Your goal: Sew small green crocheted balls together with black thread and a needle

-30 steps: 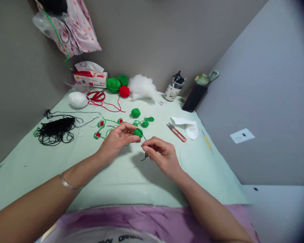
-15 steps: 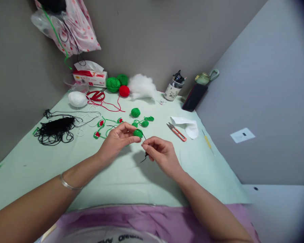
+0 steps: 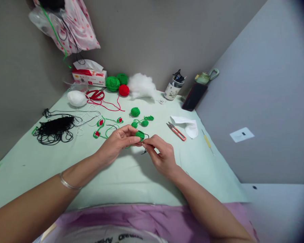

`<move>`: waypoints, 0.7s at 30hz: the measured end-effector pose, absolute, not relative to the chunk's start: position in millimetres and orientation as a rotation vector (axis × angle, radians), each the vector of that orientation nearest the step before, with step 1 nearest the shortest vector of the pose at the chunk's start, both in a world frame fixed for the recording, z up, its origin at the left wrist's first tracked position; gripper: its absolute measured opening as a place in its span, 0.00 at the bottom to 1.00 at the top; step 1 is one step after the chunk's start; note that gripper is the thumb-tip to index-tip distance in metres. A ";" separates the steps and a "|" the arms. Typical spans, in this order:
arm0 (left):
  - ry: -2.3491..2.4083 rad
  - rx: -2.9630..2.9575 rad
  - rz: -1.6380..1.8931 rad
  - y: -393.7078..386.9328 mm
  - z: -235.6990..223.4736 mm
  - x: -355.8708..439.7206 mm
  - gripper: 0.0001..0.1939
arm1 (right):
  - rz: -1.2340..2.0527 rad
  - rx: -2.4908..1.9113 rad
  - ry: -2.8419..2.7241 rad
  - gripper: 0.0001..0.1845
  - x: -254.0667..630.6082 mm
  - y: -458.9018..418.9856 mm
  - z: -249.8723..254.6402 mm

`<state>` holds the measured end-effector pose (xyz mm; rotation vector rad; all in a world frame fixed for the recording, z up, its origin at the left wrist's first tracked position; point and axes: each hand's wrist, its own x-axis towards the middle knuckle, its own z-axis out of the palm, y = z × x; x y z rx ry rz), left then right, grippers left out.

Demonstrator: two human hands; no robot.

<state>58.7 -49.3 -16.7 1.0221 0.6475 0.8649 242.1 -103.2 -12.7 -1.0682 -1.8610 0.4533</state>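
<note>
My left hand (image 3: pixel 121 138) pinches a small green crocheted ball (image 3: pixel 140 135) between thumb and fingers. My right hand (image 3: pixel 160 151) is closed beside it, fingertips together on a thin needle (image 3: pixel 143 142) at the ball's lower right edge; most of the needle is hidden. Black yarn (image 3: pixel 147 135) loops from the ball toward the right fingers, and a loose tail hangs below them. Just beyond the hands lie small green crocheted pieces (image 3: pixel 145 123) and a green ball (image 3: pixel 135 112). Red-and-green crocheted pieces (image 3: pixel 96 134) rest to the left.
Orange thread snips (image 3: pixel 176 131), a white cloth (image 3: pixel 188 125) and a yellow-handled crochet hook (image 3: pixel 207 141) lie at right. Black yarn (image 3: pixel 56 126) is heaped at left. Along the back stand a tissue box (image 3: pixel 90 77), yarn balls, white stuffing (image 3: pixel 142 86), a pen jar (image 3: pixel 173 89) and a phone (image 3: pixel 194 97).
My right hand has moved slightly up, its fingertips now against the ball's lower edge. The ball has shifted a little rightward and turned, and the black tail hangs higher.
</note>
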 end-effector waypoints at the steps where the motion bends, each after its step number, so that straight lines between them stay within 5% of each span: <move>1: 0.645 1.028 0.873 -49.4 -17.1 59.0 0.14 | 0.478 -1.073 -1.835 0.07 241.3 -103.2 -12.7; 12: 0.842 1.361 1.062 -56.0 -20.2 61.6 0.15 | 1.417 -1.163 -1.198 0.18 240.8 -87.9 -8.1; 18: 0.853 1.416 0.999 -54.8 -23.9 61.3 0.12 | 1.399 -1.100 -1.195 0.16 238.7 -91.0 -9.2; 21: 0.870 1.431 0.999 -53.8 -24.2 61.9 0.12 | 1.143 -1.209 -1.433 0.10 243.0 -94.3 -7.7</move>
